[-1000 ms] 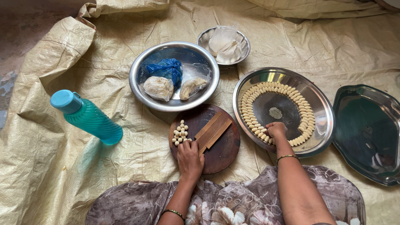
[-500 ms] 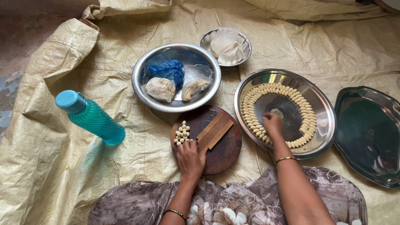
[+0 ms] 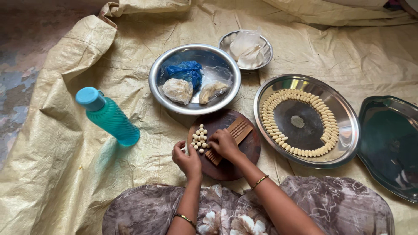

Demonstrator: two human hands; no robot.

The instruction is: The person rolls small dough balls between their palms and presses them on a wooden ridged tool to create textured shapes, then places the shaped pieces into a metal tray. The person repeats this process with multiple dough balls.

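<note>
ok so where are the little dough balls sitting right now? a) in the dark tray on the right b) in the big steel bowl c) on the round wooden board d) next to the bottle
c: the cluster of small dough balls lies on the round wooden board, between the left hand and the right hand, beside the wooden comb.

**Single head view, looking steeply down**

One head-worn camera looks almost straight down over the person's lap onto the sheet on the floor. It stands at moderate range: forearms enter at the near edge, the sheet's folded far edge runs along the top.
</note>
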